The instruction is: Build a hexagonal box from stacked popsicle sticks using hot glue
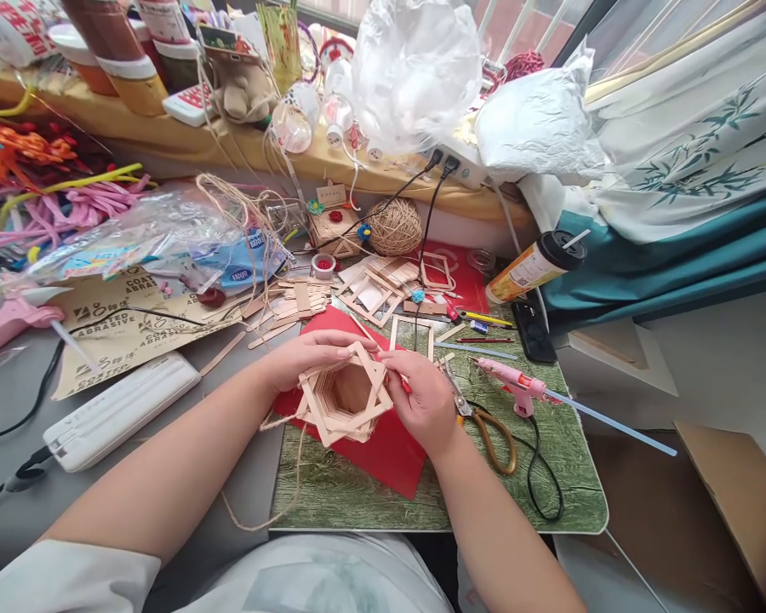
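Head view: can see a hexagonal stick holder (345, 392), layered from flat wooden sticks, held above a red sheet (397, 461) on the green worktop (332, 508). Pointing its star-shaped mouth up and back toward the camera, with the long axis lying roughly along the line of sight, so can look straight into the hollow. Can see the left hand (310, 353) clamped along the far-left rim, and the right hand (425, 400) closed on the right corner. Can follow twine (300, 477) from the holder's left side down past the red sheet's near-left edge. Can read "COATED ABRASIVE" on a tan paper sheet (134, 340) left of the red sheet. Can find lettering too small to read on a blue packet (223, 262) beyond and left of the red sheet, and on a drink cup (524, 266) beyond and right of it. Can spot scissors (463, 409) just right of the red sheet, then a pink glue gun (514, 376) farther right.
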Demonstrator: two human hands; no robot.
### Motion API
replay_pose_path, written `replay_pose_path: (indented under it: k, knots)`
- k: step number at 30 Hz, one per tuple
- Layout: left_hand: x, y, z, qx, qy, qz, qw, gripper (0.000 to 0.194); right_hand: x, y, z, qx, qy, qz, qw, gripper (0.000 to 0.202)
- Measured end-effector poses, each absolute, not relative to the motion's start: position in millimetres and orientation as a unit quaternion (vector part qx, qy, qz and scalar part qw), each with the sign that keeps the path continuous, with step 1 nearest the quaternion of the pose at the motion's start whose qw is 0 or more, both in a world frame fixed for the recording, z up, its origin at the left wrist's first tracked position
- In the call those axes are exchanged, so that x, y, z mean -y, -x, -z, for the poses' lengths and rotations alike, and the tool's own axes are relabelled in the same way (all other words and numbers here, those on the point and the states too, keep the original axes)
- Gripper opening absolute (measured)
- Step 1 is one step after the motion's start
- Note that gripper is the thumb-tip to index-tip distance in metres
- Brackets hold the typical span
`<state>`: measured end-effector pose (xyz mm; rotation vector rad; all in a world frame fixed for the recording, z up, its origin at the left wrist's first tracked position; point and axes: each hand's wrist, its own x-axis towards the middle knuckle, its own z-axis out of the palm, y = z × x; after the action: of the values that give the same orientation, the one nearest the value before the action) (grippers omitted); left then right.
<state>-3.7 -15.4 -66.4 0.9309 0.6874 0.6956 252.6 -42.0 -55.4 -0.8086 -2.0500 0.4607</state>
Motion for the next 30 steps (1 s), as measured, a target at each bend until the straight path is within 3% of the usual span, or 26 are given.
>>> replay_pose_path:
  k: [9,14,22,26,30]
  knots:
    - [11,6,73,-0.334,-0.448,-0.298,0.774,0.052,38,-253,58,0.801,0.362,-0.220,0.423,0.027]
    - [11,6,70,-0.324,-0.454,-0.293,0.777,0.052,15,-266,32,0.849,0.289,-0.291,0.332,0.025]
    - [11,5,69,-0.305,-0.470,-0.291,0.775,0.052,-23,-260,-5,0.913,0.213,-0.284,0.200,0.023]
    - [12,5,69,-0.297,-0.455,-0.306,0.782,0.048,-15,-258,-3,0.875,0.284,-0.316,0.231,0.017]
    - [14,4,64,-0.333,-0.439,-0.331,0.766,0.048,24,-259,13,0.749,0.425,-0.360,0.359,0.017]
